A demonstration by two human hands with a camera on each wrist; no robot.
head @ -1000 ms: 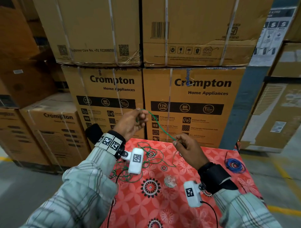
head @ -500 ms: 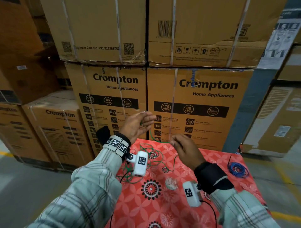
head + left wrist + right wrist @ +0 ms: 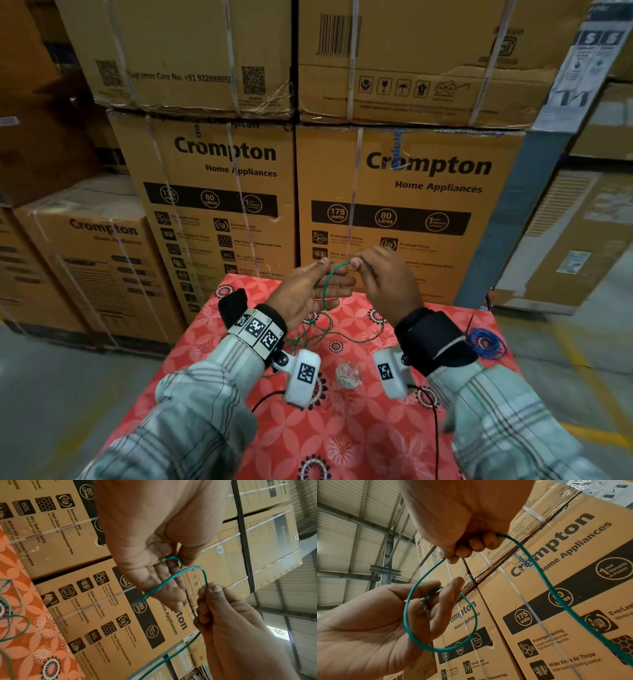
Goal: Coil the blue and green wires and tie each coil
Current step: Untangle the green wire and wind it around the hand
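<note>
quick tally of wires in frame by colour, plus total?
Green wire: 1, pinched by left hand and right hand, the rest loose on the table
Blue wire: 1, coiled at the table's right edge
Total: 2
</note>
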